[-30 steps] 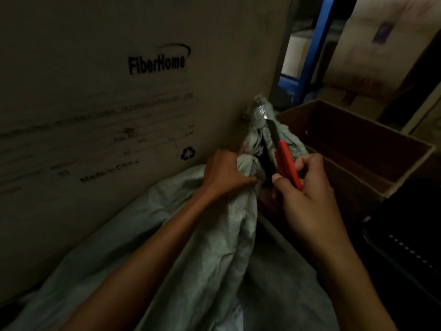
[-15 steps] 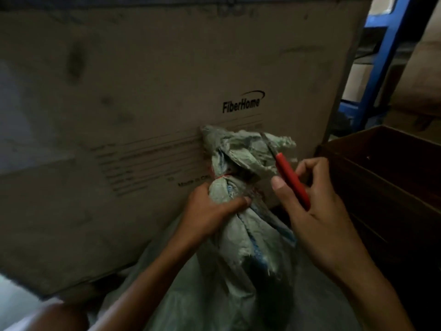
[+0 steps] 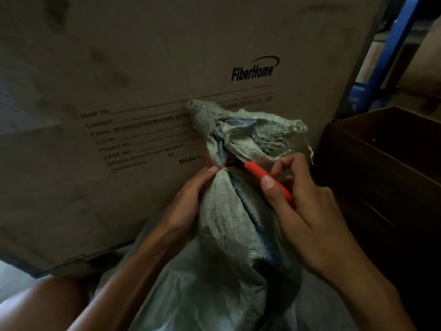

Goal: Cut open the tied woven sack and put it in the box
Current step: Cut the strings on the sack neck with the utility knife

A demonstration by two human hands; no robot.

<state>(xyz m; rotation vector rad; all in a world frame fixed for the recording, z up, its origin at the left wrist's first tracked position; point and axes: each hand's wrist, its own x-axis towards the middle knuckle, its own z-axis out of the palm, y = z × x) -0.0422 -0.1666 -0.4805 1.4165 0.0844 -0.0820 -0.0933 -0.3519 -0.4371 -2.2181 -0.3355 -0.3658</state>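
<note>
A pale green woven sack (image 3: 229, 223) stands upright in front of me, its neck bunched and bound by a thin red tie (image 3: 220, 168). Above the tie the frayed mouth of the sack fans out. My left hand (image 3: 188, 199) grips the neck just below the tie. My right hand (image 3: 303, 206) holds a red-handled cutter (image 3: 267, 179), its front end against the sack at the tie; the blade is hidden in the folds. An open dark brown box (image 3: 381, 149) stands to the right.
A large cardboard carton (image 3: 143, 91) printed "FiberHome" stands close behind the sack and fills the left and centre. A blue shelving upright (image 3: 391, 51) rises at the top right, with more cartons behind it. My knee shows at the lower left.
The cutter has dropped from beside the frayed mouth down to the tied neck, and its blade is now hidden in the folds. My left hand keeps its grip below the tie.
</note>
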